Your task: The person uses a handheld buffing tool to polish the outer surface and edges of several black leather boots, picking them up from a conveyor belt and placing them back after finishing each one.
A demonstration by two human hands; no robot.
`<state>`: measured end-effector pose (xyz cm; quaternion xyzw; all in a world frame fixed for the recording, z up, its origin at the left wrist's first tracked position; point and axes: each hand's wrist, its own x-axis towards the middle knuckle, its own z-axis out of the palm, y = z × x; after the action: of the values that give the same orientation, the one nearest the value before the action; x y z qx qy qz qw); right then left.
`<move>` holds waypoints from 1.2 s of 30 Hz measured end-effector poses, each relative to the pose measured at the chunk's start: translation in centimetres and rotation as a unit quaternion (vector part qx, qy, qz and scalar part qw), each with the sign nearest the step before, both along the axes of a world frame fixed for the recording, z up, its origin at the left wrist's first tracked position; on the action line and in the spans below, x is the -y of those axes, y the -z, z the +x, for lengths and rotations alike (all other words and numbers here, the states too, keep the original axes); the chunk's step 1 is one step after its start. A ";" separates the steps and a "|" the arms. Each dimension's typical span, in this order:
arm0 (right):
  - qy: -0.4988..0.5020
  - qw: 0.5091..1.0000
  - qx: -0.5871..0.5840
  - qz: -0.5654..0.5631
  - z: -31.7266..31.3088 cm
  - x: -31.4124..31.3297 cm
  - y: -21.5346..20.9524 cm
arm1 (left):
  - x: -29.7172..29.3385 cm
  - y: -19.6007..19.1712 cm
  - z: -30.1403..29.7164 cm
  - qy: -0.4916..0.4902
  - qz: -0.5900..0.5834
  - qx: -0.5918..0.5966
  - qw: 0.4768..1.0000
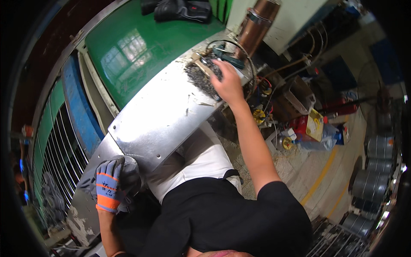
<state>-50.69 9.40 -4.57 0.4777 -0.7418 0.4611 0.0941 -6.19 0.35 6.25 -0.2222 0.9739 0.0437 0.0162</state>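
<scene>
My left hand [108, 184], in a grey-blue and orange work glove, has its fingers curled against a dark grey rounded piece [130, 173] by the near left end of the metal bench top. The kind of that piece is not clear. My bare right hand [229, 83] reaches to the far end of the bench, thumb and forefinger apart. Under and beside it lies a heap of dark granules [199, 79]. Close to the fingertips are a tan stick-like piece [203, 66] and a dark green tool or fitting [229, 59].
The shiny metal bench top [150, 107] borders a green panel [150, 47]. A copper-coloured cylinder [259, 25] rises at the far end. Dark gloves or shoes [182, 10] lie beyond. Cartons, a red-yellow container [314, 125] and cables crowd the right; grey cylindrical parts [370, 186] are stacked far right.
</scene>
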 end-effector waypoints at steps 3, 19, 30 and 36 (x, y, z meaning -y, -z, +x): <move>0.011 0.992 -0.009 0.129 -0.3 3.2 0.5 | 0.0 0.2 0.1 0.011 -0.010 -0.008 1.000; -0.003 0.985 -0.095 0.144 3.0 6.1 -0.5 | -0.7 -0.3 -0.7 0.013 -0.030 -0.032 0.999; -0.122 0.992 -0.032 -0.013 9.6 5.1 2.1 | -0.6 0.0 -0.6 0.022 -0.023 -0.043 0.999; -0.089 0.982 0.039 -0.162 6.7 -0.4 -2.7 | -0.4 0.1 -0.5 0.038 -0.033 -0.049 0.998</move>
<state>-44.04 9.83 -1.88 0.5018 -0.6149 0.5999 0.1003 -6.70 0.75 6.17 -0.1834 0.9821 0.0214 -0.0377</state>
